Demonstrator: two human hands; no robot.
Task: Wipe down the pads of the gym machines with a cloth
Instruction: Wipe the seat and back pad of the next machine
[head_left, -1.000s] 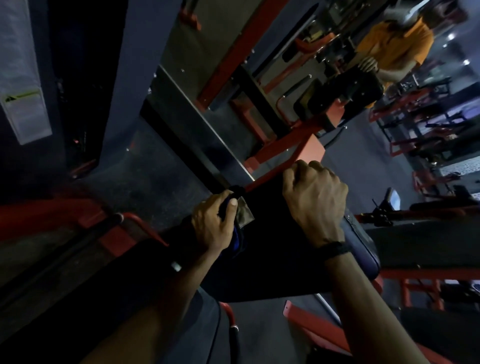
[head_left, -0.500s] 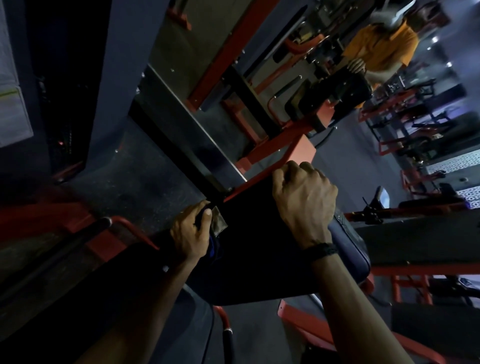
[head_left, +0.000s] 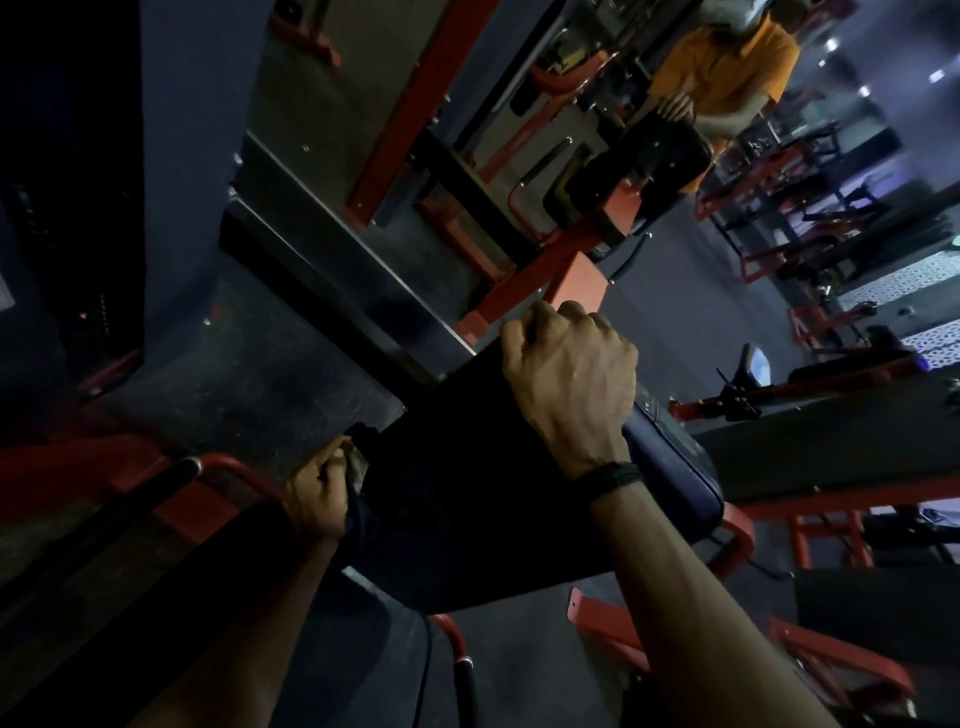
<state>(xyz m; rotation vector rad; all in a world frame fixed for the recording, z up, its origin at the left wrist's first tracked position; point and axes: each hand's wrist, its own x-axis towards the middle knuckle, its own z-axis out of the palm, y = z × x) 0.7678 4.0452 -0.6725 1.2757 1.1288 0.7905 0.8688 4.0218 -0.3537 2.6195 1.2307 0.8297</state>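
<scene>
A dark padded rest (head_left: 467, 519) of a red-framed gym machine fills the middle of the head view. My right hand (head_left: 571, 379) grips the pad's far upper edge, fingers curled over it. My left hand (head_left: 319, 499) is at the pad's left side and holds a dark blue cloth (head_left: 358, 512) pressed against that edge. Most of the cloth is hidden between my hand and the pad.
A wall mirror (head_left: 467, 156) ahead reflects a person in an orange shirt (head_left: 727, 67) at the same machine. Red frame bars (head_left: 223, 467) and a handle (head_left: 460, 660) lie around the pad. More red machines (head_left: 810, 249) stand to the right.
My left hand with the cloth has slid down the pad's left side, toward me. My right hand keeps its grip on the top edge.
</scene>
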